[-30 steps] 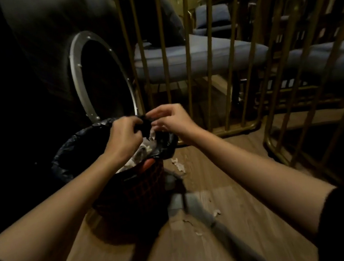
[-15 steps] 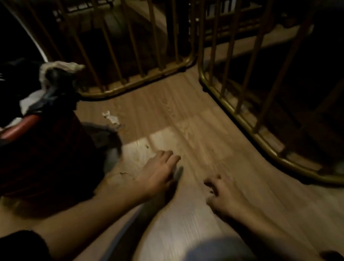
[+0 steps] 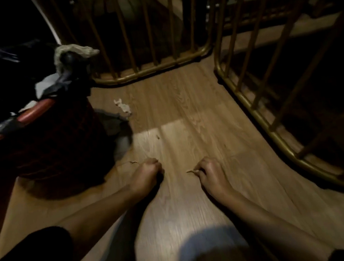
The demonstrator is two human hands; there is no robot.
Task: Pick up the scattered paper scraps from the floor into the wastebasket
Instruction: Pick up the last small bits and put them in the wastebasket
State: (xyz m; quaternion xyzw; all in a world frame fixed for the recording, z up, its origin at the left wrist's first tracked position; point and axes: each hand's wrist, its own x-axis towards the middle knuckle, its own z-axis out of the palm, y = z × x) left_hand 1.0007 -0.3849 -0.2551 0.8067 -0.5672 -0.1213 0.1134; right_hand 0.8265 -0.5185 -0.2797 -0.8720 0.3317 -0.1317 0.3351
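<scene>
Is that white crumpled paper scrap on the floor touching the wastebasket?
Apart. The head view shows the white paper scrap lying flat on the wooden floor, with a strip of floor visible between it and the wastebasket to its left.

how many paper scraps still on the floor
3: white one beside the wastebasket, speck mid-floor, sliver by the left hand. Right hand pinches a fourth; left hand may hide more.

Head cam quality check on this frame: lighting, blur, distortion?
Head view: dim, with one brighter patch of floor ahead of the hands; the wastebasket is nearly black. Head view: soft blur, so the scrap pinched by the right hand barely resolves, and whether the curled left hand holds anything is unreadable. Head view: wide-angle bends the gold railing.
</scene>
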